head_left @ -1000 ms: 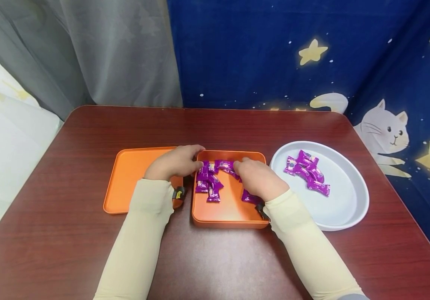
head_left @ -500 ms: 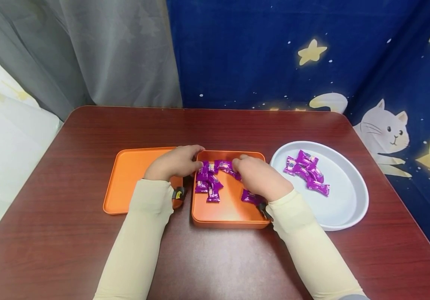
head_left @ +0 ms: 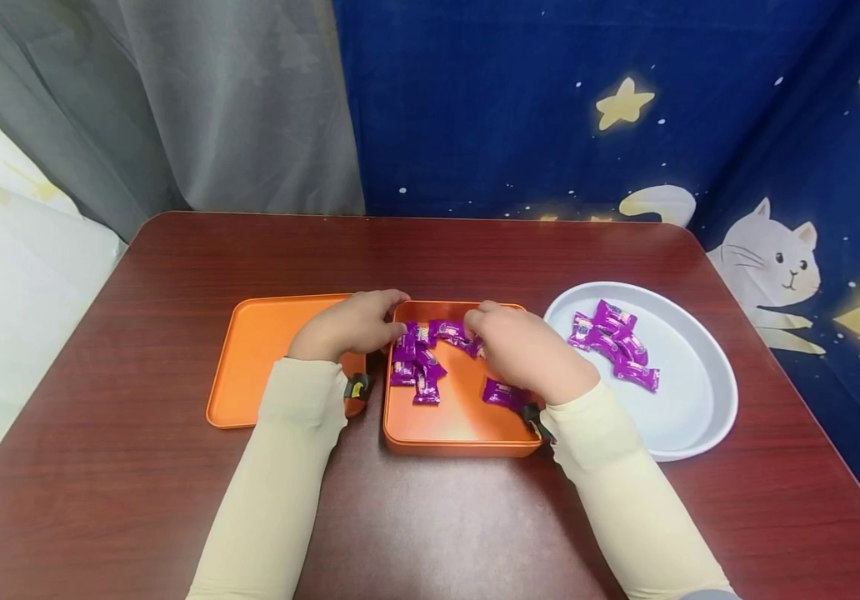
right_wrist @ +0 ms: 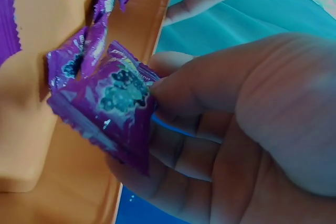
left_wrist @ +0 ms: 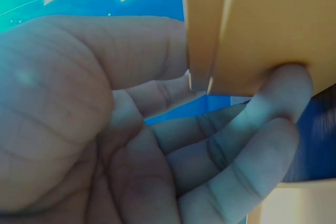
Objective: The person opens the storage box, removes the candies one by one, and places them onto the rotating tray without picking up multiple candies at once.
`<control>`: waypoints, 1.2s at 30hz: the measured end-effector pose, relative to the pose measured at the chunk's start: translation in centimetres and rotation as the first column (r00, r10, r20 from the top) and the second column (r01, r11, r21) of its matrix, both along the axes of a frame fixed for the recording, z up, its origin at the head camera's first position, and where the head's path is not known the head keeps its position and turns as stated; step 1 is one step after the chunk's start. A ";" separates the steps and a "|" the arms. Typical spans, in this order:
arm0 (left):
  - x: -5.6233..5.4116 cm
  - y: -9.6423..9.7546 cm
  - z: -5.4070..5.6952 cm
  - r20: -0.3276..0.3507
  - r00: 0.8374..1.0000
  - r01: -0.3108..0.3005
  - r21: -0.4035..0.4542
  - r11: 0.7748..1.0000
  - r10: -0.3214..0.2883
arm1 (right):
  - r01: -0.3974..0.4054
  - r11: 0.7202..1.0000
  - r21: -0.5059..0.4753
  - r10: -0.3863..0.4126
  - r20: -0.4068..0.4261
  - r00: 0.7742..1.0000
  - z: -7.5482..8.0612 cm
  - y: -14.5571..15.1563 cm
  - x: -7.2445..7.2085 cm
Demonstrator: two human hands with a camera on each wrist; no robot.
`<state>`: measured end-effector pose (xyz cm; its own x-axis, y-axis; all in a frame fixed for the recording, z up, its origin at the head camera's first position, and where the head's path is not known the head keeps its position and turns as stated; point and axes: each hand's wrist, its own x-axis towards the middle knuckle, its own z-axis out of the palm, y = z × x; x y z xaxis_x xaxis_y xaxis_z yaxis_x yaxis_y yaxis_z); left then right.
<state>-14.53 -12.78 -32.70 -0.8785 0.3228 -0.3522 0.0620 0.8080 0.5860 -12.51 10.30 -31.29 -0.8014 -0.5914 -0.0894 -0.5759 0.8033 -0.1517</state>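
My left hand grips the left wall of an orange box, as the left wrist view shows with fingers against the orange wall and the thumb at its rim. Over the box's back right part, my right hand pinches a purple-wrapped candy between thumb and fingers; from the head view the hand mostly hides it. Inside the box, several purple candies lie along the left and back walls. A single candy rests at the right, below the right hand.
A flat orange lid lies left of the box, partly under the left hand and wrist. On the right stands a round white tray with several purple candies in it. Curtains hang behind the table.
My right hand has shifted slightly right and back over the box, and more of the single candy below it shows. The left hand has stayed in place on the box.
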 end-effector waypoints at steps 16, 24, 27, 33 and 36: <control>-0.1 -0.1 0.0 0.004 1.000 0.007 0.005 1.000 -0.007 | 0.062 0.995 -0.075 -0.059 0.047 0.997 2.2 0.7 0.7; -0.1 -0.1 -0.1 -0.005 1.000 0.016 -0.003 1.000 -0.016 | 0.072 0.990 -0.125 -0.072 0.010 0.997 2.9 2.2 0.5; -0.1 -0.1 -0.1 -0.003 1.000 0.014 0.002 1.000 -0.014 | 0.093 0.985 -0.146 -0.091 0.022 0.996 3.2 3.1 0.2; -0.1 -0.1 0.0 0.011 1.000 0.003 0.006 1.000 -0.003 | 0.150 0.975 -0.162 -0.146 0.040 0.989 3.7 5.0 -0.4; -0.1 0.0 0.1 0.014 1.000 -0.001 0.006 1.000 0.001 | 0.167 0.970 -0.175 -0.163 0.034 0.986 3.8 5.9 -0.7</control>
